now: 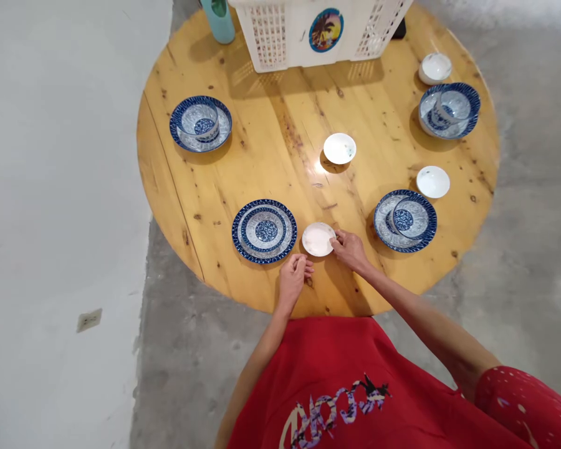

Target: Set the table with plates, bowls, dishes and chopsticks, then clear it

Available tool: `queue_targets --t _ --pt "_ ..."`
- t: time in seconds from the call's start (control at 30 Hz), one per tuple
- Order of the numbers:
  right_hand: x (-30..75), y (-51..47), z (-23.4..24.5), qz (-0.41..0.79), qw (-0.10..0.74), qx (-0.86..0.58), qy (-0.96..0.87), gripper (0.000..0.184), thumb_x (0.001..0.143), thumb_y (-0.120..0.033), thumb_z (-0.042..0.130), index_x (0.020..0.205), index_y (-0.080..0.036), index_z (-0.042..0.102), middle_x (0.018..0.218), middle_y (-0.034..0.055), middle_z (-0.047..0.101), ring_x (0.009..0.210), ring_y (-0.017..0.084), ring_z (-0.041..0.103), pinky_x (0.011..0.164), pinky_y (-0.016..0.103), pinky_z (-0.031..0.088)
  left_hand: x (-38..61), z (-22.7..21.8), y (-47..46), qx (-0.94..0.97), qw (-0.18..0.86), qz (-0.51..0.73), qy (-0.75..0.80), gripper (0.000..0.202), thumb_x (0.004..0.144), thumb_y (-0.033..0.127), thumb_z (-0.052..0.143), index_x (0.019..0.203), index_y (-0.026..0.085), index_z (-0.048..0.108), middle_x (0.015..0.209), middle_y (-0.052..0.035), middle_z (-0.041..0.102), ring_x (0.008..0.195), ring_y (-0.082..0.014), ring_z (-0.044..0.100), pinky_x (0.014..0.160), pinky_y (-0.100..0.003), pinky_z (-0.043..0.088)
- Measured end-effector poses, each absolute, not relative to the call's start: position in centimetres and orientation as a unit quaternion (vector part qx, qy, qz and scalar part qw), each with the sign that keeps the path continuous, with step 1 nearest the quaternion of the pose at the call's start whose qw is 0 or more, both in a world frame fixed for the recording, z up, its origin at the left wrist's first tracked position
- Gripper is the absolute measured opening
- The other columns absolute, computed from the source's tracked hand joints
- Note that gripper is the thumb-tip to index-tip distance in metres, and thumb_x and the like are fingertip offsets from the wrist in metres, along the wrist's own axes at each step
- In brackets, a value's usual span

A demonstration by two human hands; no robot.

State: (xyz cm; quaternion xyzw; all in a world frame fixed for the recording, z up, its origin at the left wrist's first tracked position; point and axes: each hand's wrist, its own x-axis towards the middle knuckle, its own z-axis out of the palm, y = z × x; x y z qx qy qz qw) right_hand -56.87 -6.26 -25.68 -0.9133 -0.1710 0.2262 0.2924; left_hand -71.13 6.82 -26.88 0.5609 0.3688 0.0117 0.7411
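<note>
Right hand point(350, 249) is half open with the fingers loosely bent. Just the tips rest on the rim of the small white dish point(318, 239), on the dish's 3 o'clock side. Nothing is wrapped round it and the dish looks flat on the wood, so I'd call that a light steadying or nudging touch, not a lift. Left hand point(293, 274) is curled into a loose fist at the dish's 7 o'clock, near the table point(206, 187) edge and apart from the dish. I can't see anything in it.

The dish sits at the table's 6 o'clock, close to the near edge and just beside the bare blue plate point(264, 231) at its 9 o'clock. Another blue plate with a bowl on it point(405, 220) lies at its 3 o'clock, a bit further off. My guess is the dish sits there because it pairs with the bare plate.

Looks-wise it's plain white, round, shallow, empty and much smaller than the plates. A matching white dish point(340, 148) sits at its 12 o'clock, well apart. A white basket point(280, 37) is at the table's 12 o'clock.
</note>
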Motion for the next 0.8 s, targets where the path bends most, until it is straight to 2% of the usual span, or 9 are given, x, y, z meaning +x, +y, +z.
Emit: queue_targets --t 0.4,0.53,0.63,0.73,0.8 --pt "-56.9 -5.8 -25.7 0.235 0.274 -0.913 -0.191 0.026 0.087 -0.033 0.044 0.088 -0.018 0.064 0.064 0.0006 0.059 0.056 0.015 0.048 0.058 0.025 0.031 -70.2 -27.2 6.8 0.571 0.735 0.005 0.365 0.031 0.089 0.047 0.055 0.083 0.017 0.061 0.079 -0.0048 0.069 0.062 -0.0108 0.064 0.055 -0.019 0.049" --pt "-56.9 -5.7 -25.7 0.238 0.252 -0.92 -0.185 0.025 0.089 -0.032 0.046 0.095 -0.018 0.066 0.069 0.0016 0.064 0.062 0.016 0.054 0.06 0.025 0.032 -70.1 -27.3 7.2 0.574 0.73 0.006 0.372 0.033 0.087 0.049 0.056 0.085 0.017 0.062 0.078 -0.0043 0.069 0.062 -0.0116 0.064 0.056 -0.021 0.05" --pt "-55.7 -5.7 -25.4 0.227 0.248 -0.925 -0.176 0.028 0.09 -0.037 0.05 0.1 -0.018 0.068 0.072 0.0027 0.067 0.065 0.016 0.058 0.061 0.025 0.034 -70.4 -27.2 7.5 0.568 0.731 0.005 0.377 0.034 0.086 0.051 0.058 0.086 0.016 0.062 0.078 -0.0041 0.069 0.063 -0.012 0.064 0.055 -0.021 0.05" --pt "-52.4 -5.3 -25.0 0.188 0.267 -0.934 -0.144 0.033 0.09 -0.043 0.052 0.1 -0.016 0.068 0.066 0.0024 0.066 0.062 0.016 0.058 0.06 0.025 0.036 -70.9 -26.9 7.7 0.564 0.731 0.003 0.385 0.035 0.084 0.051 0.059 0.088 0.016 0.062 0.078 -0.0039 0.069 0.063 -0.0123 0.064 0.055 -0.021 0.05" --pt "-49.2 -4.6 -25.0 0.168 0.314 -0.928 -0.109 0.034 0.09 -0.044 0.051 0.096 -0.015 0.068 0.062 0.002 0.064 0.06 0.016 0.059 0.058 0.025 0.038 -71.2 -26.5 7.8 0.558 0.731 0.003 0.393 0.035 0.083 0.052 0.059 0.086 0.017 0.062 0.078 -0.0037 0.068 0.063 -0.0124 0.064 0.054 -0.021 0.05"
